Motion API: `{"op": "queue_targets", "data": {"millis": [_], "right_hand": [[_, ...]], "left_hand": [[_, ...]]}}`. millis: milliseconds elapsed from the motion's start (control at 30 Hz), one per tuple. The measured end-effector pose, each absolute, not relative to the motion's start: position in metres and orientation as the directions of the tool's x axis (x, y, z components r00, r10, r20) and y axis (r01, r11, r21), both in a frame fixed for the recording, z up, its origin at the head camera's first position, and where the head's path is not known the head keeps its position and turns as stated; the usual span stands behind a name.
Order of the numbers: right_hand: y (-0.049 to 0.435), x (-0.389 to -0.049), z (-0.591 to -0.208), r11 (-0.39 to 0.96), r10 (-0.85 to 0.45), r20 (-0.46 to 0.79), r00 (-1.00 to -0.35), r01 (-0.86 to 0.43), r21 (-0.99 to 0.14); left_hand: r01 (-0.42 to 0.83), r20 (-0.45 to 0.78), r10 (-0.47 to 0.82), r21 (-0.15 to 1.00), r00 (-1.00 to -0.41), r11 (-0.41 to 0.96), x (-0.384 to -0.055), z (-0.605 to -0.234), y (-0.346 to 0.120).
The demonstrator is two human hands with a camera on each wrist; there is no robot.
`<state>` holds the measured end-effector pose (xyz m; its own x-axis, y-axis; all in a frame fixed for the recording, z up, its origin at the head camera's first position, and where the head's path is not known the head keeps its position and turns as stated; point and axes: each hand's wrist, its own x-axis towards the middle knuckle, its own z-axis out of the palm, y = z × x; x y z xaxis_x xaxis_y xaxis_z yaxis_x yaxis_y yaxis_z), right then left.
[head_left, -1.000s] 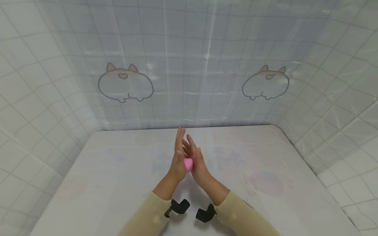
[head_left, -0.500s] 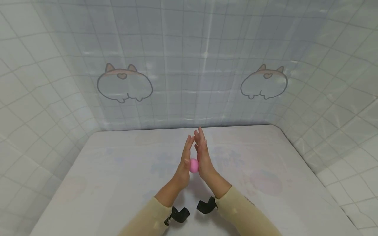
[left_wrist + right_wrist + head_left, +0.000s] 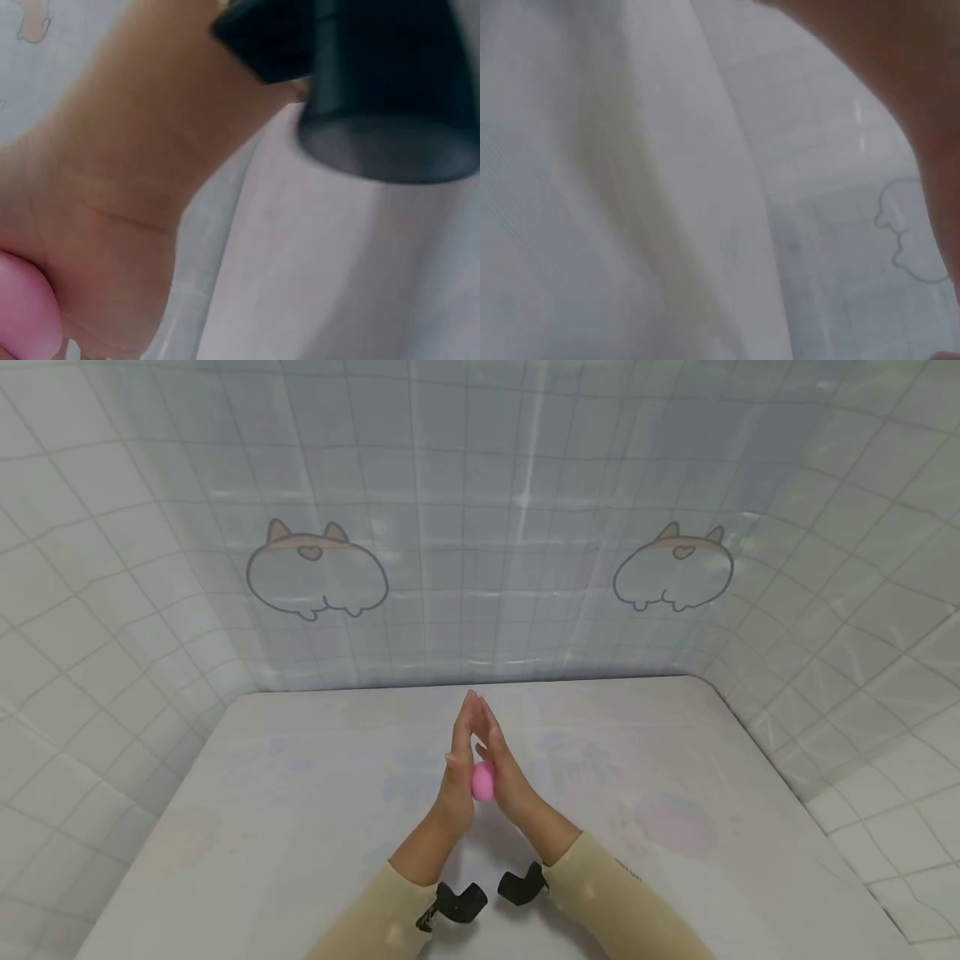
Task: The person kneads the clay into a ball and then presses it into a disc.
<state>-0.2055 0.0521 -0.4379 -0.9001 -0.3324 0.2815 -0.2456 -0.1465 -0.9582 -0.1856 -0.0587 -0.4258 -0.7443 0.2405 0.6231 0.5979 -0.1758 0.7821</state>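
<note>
1. The pink lump (image 3: 483,782) sat between the two palms, toward their heels, over the table (image 3: 300,793).
2. The left hand (image 3: 456,774) stood flat against one side of it, fingers nearly straight and not curled round it.
3. The right hand (image 3: 513,778) pressed from the other side, likewise flat – the fingertips met or nearly met above.
4. The lump looked smooth, rounded and probably light; it seemed soft, like modelling clay, though firmness could not be told for certain.
5. Its broad sides suited level palms – a hard pinch would likely have dented it.
</note>
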Motion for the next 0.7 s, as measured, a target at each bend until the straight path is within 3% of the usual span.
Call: {"op": "queue_targets", "data": {"millis": [133,300,700], "right_hand": [[0.048,-0.199,-0.438,-0.198,-0.352,0.337,-0.873,-0.282,-0.939],[0.044,-0.191,-0.433,-0.214,-0.335,0.424,-0.841,-0.371,-0.904],[0.047,-0.195,-0.412,-0.073,-0.199,0.565,-0.801,-0.563,-0.823]], "left_hand": [[0.588,0.618,0.213,0.786,-0.756,-0.192,-0.189,-0.426,-0.06],[0.601,0.606,0.182,0.795,-0.775,-0.086,-0.198,-0.436,-0.064],[0.536,0.507,0.258,0.843,-0.823,0.055,-0.202,-0.446,-0.064]]}}
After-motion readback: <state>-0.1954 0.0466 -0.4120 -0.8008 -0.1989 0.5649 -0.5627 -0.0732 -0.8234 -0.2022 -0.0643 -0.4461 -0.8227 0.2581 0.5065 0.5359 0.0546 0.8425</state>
